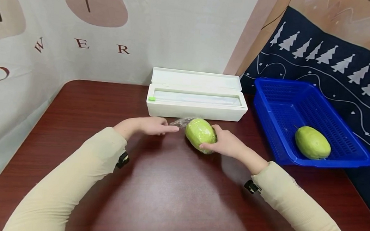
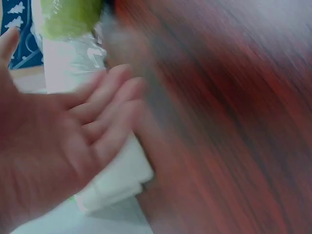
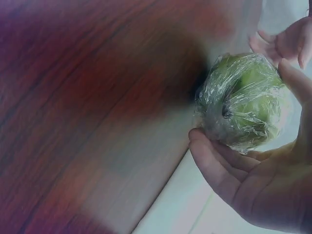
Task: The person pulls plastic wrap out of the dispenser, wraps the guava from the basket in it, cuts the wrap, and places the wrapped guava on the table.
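Observation:
A green melon (image 1: 200, 132) wrapped in cling film sits on the table just in front of the white cling film dispenser (image 1: 196, 111). My right hand (image 1: 225, 142) grips it from the right, thumb on the near side and fingers round the far side. In the right wrist view, crinkled film (image 3: 239, 105) gathers over the melon's end. A loose tail of film (image 1: 181, 122) sticks out from the melon's left side. Close to that tail is my left hand (image 1: 154, 125); the left wrist view shows its palm (image 2: 44, 141) with thumb apart and fingers loosely bent, holding nothing.
The dispenser's lid (image 1: 196, 79) stands raised, and a green slider (image 1: 151, 99) is at its left end. To the right, a blue plastic basket (image 1: 268, 134) contains another green melon (image 1: 312, 142). Printed cloths hang behind the dark red wooden table (image 1: 167, 199).

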Demonstrator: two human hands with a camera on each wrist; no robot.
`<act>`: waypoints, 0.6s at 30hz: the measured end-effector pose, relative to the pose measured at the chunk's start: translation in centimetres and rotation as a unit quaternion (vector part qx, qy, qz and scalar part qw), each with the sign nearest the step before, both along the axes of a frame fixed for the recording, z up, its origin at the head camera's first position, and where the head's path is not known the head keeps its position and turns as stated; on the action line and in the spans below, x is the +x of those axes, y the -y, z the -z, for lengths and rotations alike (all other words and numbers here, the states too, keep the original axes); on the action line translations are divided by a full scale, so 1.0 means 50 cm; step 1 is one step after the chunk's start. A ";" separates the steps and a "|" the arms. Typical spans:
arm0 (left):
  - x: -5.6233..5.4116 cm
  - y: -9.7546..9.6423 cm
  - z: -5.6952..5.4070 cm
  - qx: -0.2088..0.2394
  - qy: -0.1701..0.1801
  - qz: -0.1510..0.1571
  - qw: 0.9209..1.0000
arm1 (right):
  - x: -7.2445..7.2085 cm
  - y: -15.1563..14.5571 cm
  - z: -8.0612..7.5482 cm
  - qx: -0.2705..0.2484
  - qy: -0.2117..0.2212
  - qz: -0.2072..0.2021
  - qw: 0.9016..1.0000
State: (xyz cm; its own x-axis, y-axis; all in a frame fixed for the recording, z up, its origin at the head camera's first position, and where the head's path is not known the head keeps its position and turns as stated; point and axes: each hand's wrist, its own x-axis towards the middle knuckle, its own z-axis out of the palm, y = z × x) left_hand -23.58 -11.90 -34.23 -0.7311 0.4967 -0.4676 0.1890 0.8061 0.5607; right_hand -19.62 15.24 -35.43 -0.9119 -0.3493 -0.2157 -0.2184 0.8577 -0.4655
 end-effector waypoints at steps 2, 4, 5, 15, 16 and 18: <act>0.002 -0.007 -0.007 -0.036 0.068 0.025 0.997 | 0.002 0.002 0.001 -0.003 0.008 0.010 1.000; 0.003 -0.014 -0.015 -0.063 0.134 0.037 0.988 | 0.004 0.003 0.000 -0.003 0.014 0.015 1.000; 0.004 -0.017 -0.019 -0.069 0.152 0.040 0.985 | 0.006 0.004 -0.001 -0.004 0.016 0.016 1.000; -0.003 -0.073 0.027 0.118 0.045 0.007 0.992 | 0.023 0.017 0.000 -0.001 0.011 0.004 1.000; -0.003 -0.080 0.032 0.127 0.030 0.006 0.991 | 0.024 0.019 0.000 0.001 0.007 0.000 1.000; -0.001 -0.095 0.042 0.143 0.003 0.009 0.990 | 0.026 0.021 0.001 0.006 -0.002 -0.008 1.000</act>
